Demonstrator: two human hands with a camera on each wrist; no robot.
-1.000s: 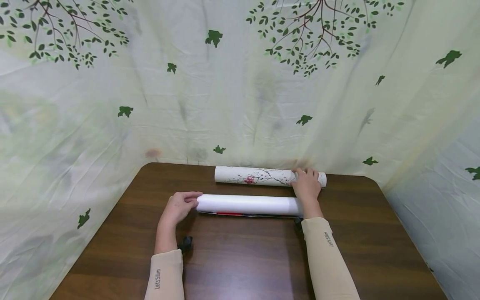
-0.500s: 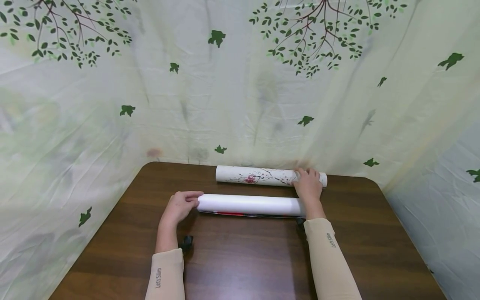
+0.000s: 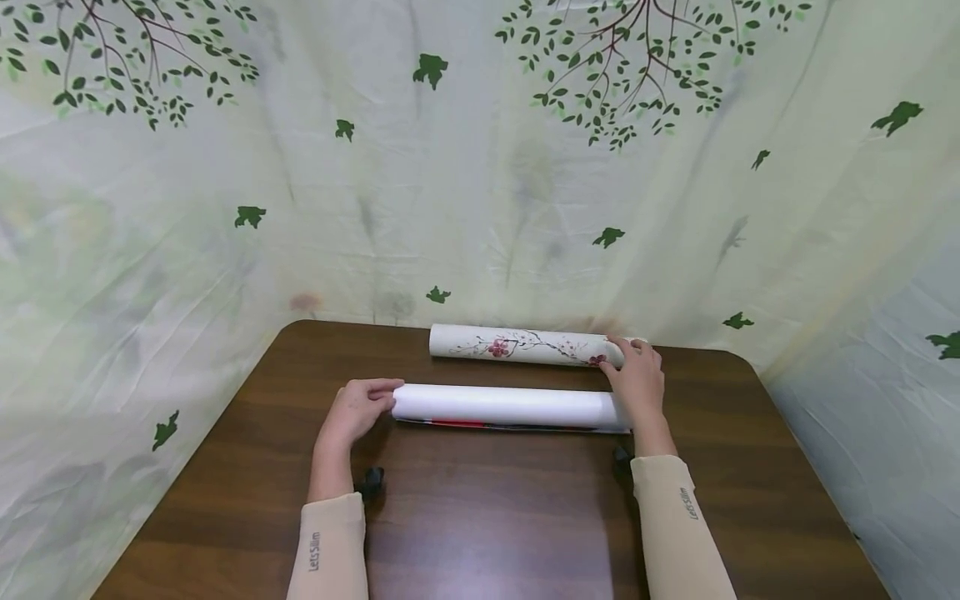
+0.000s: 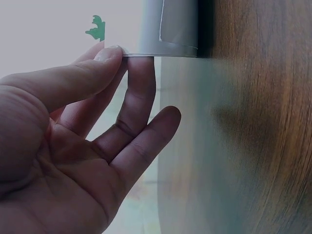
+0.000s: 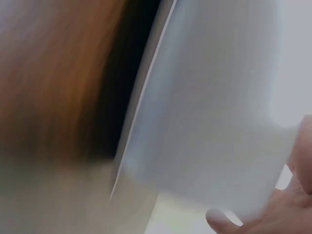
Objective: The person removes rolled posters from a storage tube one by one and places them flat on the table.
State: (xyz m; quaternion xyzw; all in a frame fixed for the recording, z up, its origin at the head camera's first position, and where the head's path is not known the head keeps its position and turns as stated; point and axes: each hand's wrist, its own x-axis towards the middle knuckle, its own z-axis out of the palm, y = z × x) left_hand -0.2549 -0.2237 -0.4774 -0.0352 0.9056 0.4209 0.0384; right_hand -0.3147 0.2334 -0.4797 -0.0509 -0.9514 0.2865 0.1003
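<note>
Two paper rolls lie side by side across the table. In the head view, the nearer one is a plain white paper roll [image 3: 510, 406] with a strip of red and dark print along its lower edge. My left hand [image 3: 356, 411] pinches its left end between thumb and fingers; in the left wrist view, two fingers [image 4: 141, 92] reach into the roll's open end. Behind it lies a white paper roll with a plum-blossom print [image 3: 517, 344]. My right hand [image 3: 637, 379] grips this roll's right end, thumb in front and fingers over the top, mostly hiding that end.
The brown wooden table [image 3: 480, 508] has rounded far corners. A pale curtain with leaf prints [image 3: 480, 208] hangs right behind its far edge. Small black devices [image 3: 371, 482] sit under both wrists.
My right hand has slid right along the blossom-printed roll to its end, uncovering a second flower. My left hand has kept its pinch on the plain roll.
</note>
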